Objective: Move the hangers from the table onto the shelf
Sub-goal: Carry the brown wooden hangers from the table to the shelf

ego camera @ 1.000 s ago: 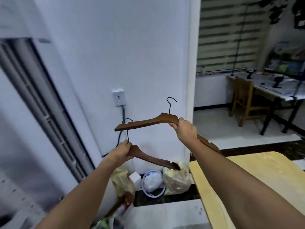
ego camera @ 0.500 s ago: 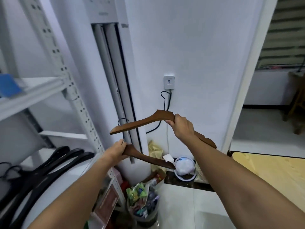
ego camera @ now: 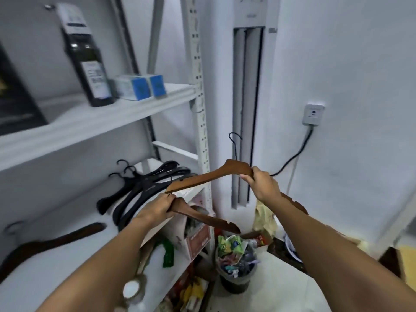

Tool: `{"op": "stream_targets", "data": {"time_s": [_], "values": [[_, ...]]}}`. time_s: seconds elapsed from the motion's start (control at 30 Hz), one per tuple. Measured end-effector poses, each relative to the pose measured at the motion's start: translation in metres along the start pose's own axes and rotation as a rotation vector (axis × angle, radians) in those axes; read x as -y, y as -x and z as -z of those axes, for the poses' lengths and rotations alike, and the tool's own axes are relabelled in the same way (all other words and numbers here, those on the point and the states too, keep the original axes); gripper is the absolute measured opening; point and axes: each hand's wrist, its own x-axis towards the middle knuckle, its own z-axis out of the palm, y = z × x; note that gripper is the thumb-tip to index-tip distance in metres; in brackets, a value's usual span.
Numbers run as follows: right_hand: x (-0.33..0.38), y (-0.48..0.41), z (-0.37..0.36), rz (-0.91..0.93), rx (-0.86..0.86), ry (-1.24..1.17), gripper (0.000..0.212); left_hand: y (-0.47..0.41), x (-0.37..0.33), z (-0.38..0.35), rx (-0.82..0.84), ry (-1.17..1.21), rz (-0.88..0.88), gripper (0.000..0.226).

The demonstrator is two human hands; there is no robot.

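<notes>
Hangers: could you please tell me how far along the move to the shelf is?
Done: black hangers and one brown hanger lie on the lower shelf. In hand: the left hand grips the lower wooden hanger, the right hand the upper wooden hanger, both in the air. Left: setting these two down; whether more remain to fetch cannot be seen.

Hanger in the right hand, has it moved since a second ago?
Yes. The upper hanger swung left: it was right of the wall socket, and is now well left, by the shelf.
</notes>
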Motion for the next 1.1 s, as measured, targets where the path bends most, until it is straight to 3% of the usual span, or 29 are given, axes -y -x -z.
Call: {"op": "stream_targets", "data": {"time_s": [0.27, 0.6, 1.1], "values": [[0.076, 0.013, -0.057, 0.19, 0.172, -0.034, 0.054, 0.119, 0.045, 0.003, -0.08, -0.085, 0.279, 0.054], [0.182, 0.059, -0.124, 0.338, 0.29, -0.046, 0.054, 0.256, 0.101, 0.0, -0.109, -0.122, 0.626, 0.048], [0.293, 0.051, -0.202, 0.446, 0.301, -0.038, 0.053, 0.274, 0.226, -0.011, -0.089, -0.082, 0.753, 0.045]]}}
